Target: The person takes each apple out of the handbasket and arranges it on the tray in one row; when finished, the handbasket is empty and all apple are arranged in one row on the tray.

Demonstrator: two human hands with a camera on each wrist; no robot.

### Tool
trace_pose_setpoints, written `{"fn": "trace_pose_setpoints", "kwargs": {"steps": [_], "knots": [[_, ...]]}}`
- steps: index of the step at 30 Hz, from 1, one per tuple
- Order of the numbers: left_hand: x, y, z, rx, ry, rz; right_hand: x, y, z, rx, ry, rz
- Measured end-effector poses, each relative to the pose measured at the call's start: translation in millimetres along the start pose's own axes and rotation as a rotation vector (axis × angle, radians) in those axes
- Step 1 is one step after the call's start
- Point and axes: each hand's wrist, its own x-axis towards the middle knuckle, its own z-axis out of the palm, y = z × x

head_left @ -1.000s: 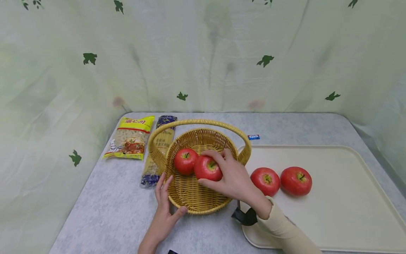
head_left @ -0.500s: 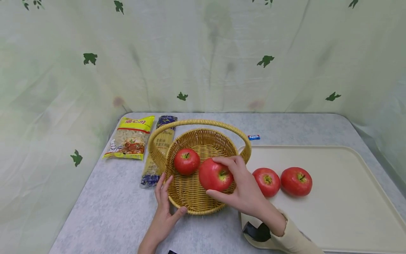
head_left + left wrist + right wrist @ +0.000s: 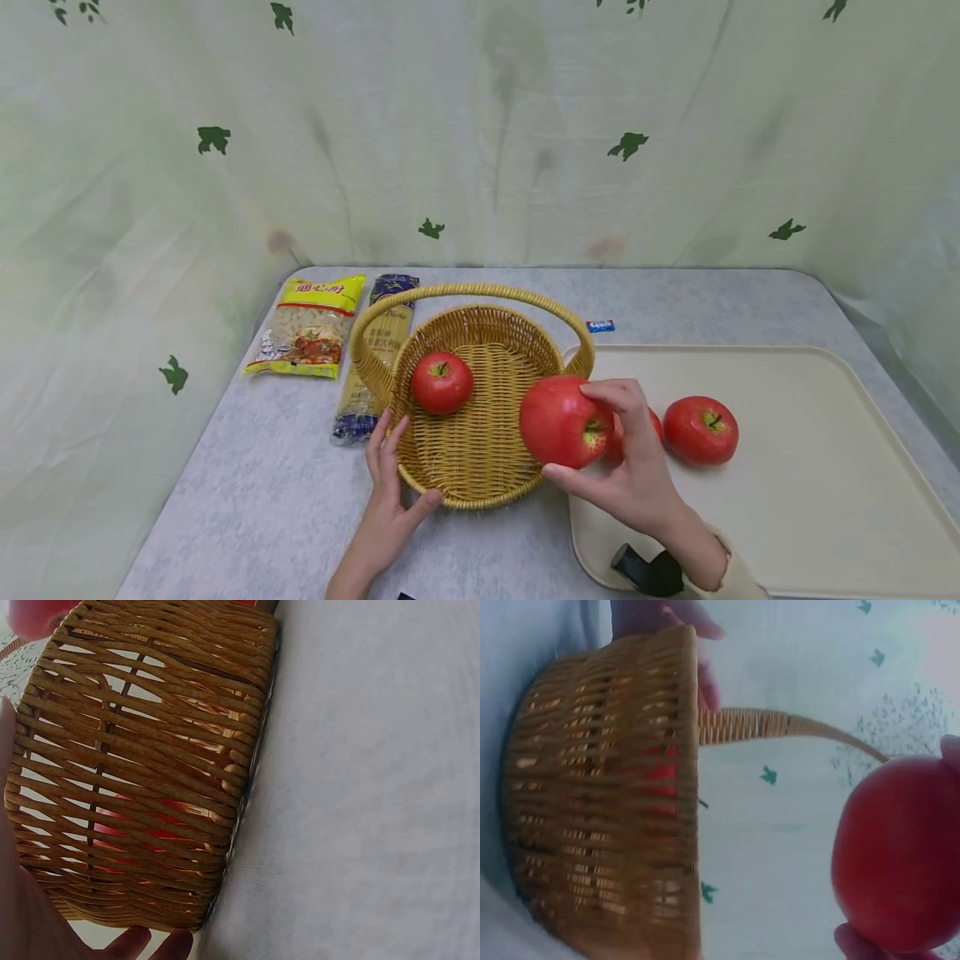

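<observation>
In the head view my right hand (image 3: 641, 475) holds a red apple (image 3: 562, 421) between thumb and fingers, raised above the basket's right rim. The right wrist view shows this apple (image 3: 900, 859) apart from the basket wall. One other apple (image 3: 442, 383) lies inside the round wicker basket (image 3: 480, 503), toward its left. My left hand (image 3: 386, 517) rests against the basket's front-left side, fingers extended at the rim and thumb near the front. In the left wrist view, its fingertips (image 3: 176, 945) touch the woven wall (image 3: 142, 742).
A cream tray (image 3: 825, 500) stands right of the basket, bearing an apple (image 3: 701, 429) and another apple (image 3: 655, 423) partly hidden by my right hand. Behind left lie a yellow pasta bag (image 3: 307, 325) and a spaghetti pack (image 3: 363, 400). The basket handle (image 3: 472, 289) arches upright.
My right hand has lifted an apple out of the basket and carried it right, past the rim. The left hand and basket have stayed in place.
</observation>
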Motion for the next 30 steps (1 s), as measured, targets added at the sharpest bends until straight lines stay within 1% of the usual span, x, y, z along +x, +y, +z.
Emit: {"fn": "trace_pose_setpoints", "kwargs": {"steps": [4, 6, 9, 16, 19, 23, 27, 30], "knots": [[-0.3, 0.1, -0.1, 0.007, 0.005, 0.007, -4.9, 8, -14, 0.005, 0.096, -0.045], [-0.3, -0.1, -0.2, 0.009, 0.005, 0.008, -8.1, 12, -21, 0.02, 0.131, -0.046], [-0.1, -0.4, -0.2, 0.011, 0.006, 0.009, -13.5, 18, -30, 0.014, 0.178, -0.028], [0.3, -1.5, 0.0, 0.011, 0.0, 0.009, -22.2, 26, -47, -0.071, 0.31, 0.069], [0.4, -2.2, 0.3, 0.009, -0.002, 0.002, -24.3, 31, -54, -0.076, 0.369, 0.099], [0.3, -2.2, 0.3, 0.005, -0.002, -0.003, -27.5, 38, -65, -0.104, 0.43, 0.178], [0.5, -1.6, -0.1, 0.003, -0.001, 0.001, -31.4, 46, -78, -0.176, 0.477, 0.264], [0.7, -1.5, -0.3, 0.003, -0.001, 0.004, -34.4, 53, -87, -0.231, 0.513, 0.305]]}}
